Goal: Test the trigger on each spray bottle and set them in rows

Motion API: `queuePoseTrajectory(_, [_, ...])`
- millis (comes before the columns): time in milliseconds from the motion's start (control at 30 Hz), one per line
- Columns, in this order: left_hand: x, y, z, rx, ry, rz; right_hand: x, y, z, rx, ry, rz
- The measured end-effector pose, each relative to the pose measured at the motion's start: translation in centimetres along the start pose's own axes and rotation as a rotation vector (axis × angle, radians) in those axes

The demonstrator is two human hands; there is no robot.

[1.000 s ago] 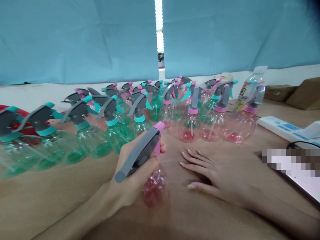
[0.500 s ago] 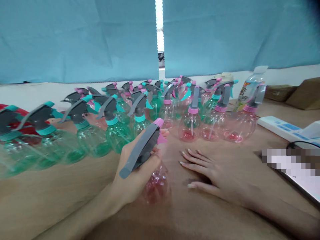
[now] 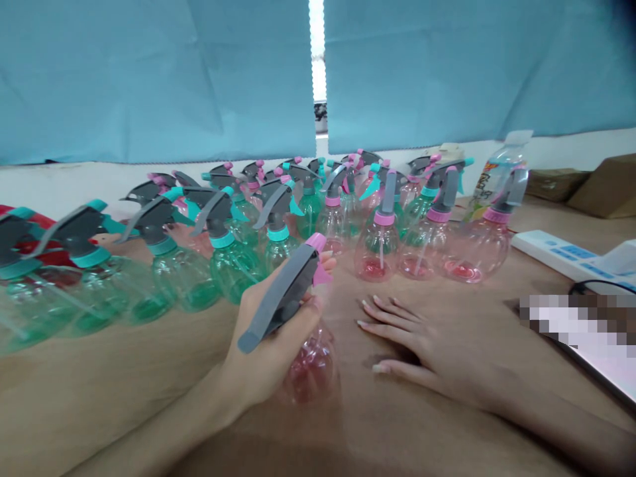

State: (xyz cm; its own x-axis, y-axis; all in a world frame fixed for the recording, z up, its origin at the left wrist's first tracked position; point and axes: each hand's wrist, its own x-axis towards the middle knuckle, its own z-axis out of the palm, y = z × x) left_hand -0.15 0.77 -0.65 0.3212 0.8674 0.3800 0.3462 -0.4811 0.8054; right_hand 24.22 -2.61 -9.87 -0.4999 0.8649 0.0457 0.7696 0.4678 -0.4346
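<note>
My left hand (image 3: 268,344) is wrapped round the neck of a pink spray bottle (image 3: 311,361) with a grey trigger head (image 3: 278,298) and a pink nozzle. The bottle stands on the brown table (image 3: 124,384), right in front of me. A finger of that hand sticks out beside the nozzle. My right hand (image 3: 422,344) lies flat on the table just right of the bottle, fingers stretched out and apart, holding nothing.
Several green spray bottles (image 3: 231,262) stand in rows at the left and several pink ones (image 3: 380,248) at the middle and right. A labelled clear bottle (image 3: 491,175), a white power strip (image 3: 561,255), cardboard boxes (image 3: 603,185) and a blue curtain (image 3: 149,73) lie beyond.
My left hand has tipped the pink bottle a little more upright and shifted its grip, with a finger now out beside the nozzle. My right hand has not moved.
</note>
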Motion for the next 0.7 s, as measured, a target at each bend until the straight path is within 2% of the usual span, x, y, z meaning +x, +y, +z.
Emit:
queuePoseTrajectory(233, [0.05,0.07,0.04,-0.026,0.002,0.003,0.07,-0.49,-0.44,0.003,-0.031,0.017])
queuePoseTrajectory(700, [0.04,-0.23,0.10,-0.018,-0.007,0.025,-0.01,-0.10,0.01,0.008,0.013,-0.003])
